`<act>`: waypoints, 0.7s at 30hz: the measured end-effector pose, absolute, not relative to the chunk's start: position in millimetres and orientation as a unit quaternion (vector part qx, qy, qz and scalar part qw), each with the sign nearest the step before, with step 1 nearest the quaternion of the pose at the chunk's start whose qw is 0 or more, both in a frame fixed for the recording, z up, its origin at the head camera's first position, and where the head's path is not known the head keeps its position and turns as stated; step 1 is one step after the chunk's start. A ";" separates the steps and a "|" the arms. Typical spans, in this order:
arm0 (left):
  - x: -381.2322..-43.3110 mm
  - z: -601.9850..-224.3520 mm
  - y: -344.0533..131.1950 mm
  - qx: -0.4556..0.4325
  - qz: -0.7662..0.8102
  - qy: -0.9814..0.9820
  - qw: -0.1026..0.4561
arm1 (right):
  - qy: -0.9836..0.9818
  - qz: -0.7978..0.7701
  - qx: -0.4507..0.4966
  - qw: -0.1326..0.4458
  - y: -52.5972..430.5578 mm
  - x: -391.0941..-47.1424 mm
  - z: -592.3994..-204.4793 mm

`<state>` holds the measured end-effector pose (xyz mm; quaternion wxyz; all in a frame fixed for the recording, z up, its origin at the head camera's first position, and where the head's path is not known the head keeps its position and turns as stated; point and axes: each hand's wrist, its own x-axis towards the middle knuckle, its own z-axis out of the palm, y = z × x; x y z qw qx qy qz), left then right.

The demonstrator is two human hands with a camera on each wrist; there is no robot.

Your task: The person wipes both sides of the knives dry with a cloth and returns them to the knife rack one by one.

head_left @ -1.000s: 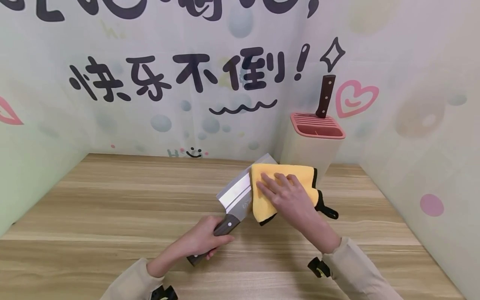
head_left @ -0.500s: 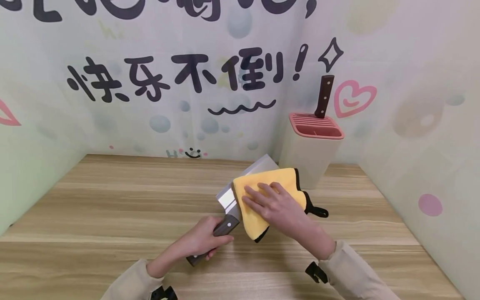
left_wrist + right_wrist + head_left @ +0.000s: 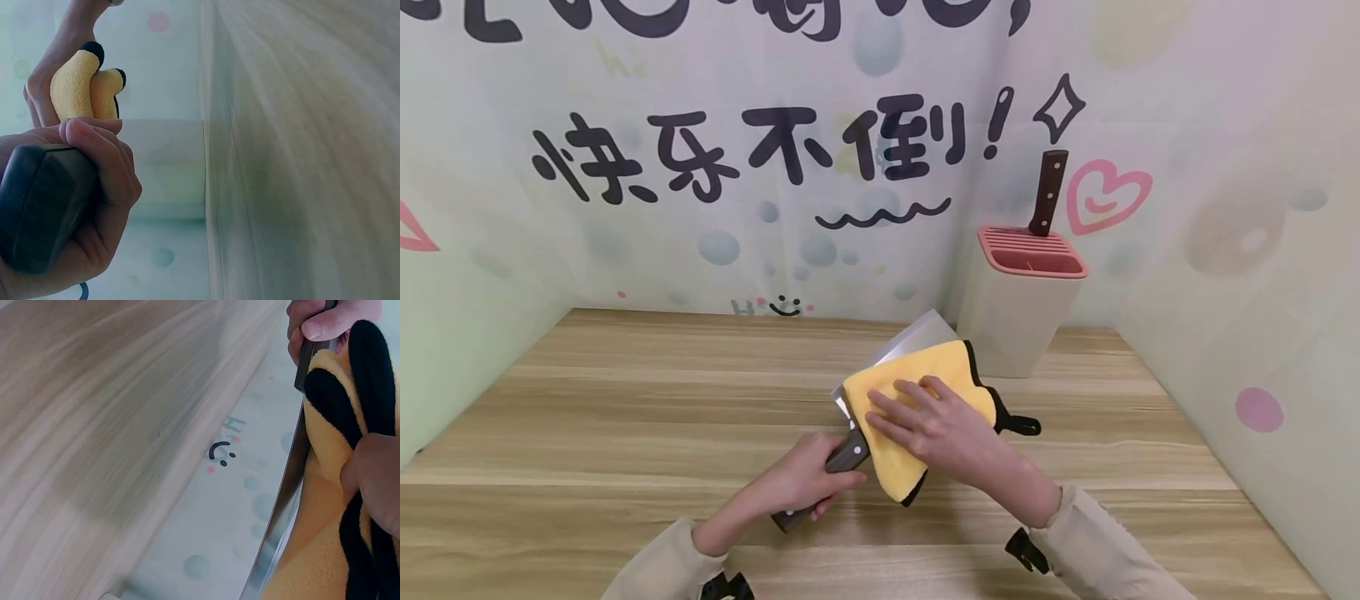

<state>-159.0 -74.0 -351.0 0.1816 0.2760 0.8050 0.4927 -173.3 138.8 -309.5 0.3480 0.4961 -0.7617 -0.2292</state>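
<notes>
A cleaver with a broad steel blade and dark riveted handle is held above the table, blade pointing away to the upper right. My left hand grips the handle; in the left wrist view its fingers curl round the handle's butt. Over the blade lies a yellow cloth with black edging and a black loop, hiding most of the steel. My right hand holds the cloth against the blade, fingers spread on top. In the right wrist view its thumb presses the cloth's black-edged underside.
Behind the blade tip stands a cream knife block with a pink slotted top. One dark-handled knife sticks up from it. The wood-grain table meets a printed backdrop at the rear and sides.
My right hand has slid the cloth down the blade, leftward and toward me, to the handle end. More of the blade's far end now shows. The left hand keeps its hold almost unmoved.
</notes>
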 end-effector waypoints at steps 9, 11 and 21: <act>-158.4 -353.3 -75.1 0.284 0.489 0.806 0.175 | -0.753 -0.243 0.498 0.355 137.2 -171.6 -311.0; -158.2 -353.6 -75.2 0.283 0.490 0.806 0.175 | -0.756 -0.240 0.497 0.352 137.3 -171.8 -310.7; -157.3 -352.5 -75.9 0.274 0.486 0.812 0.169 | -0.787 -0.207 0.477 0.332 145.2 -177.3 -307.7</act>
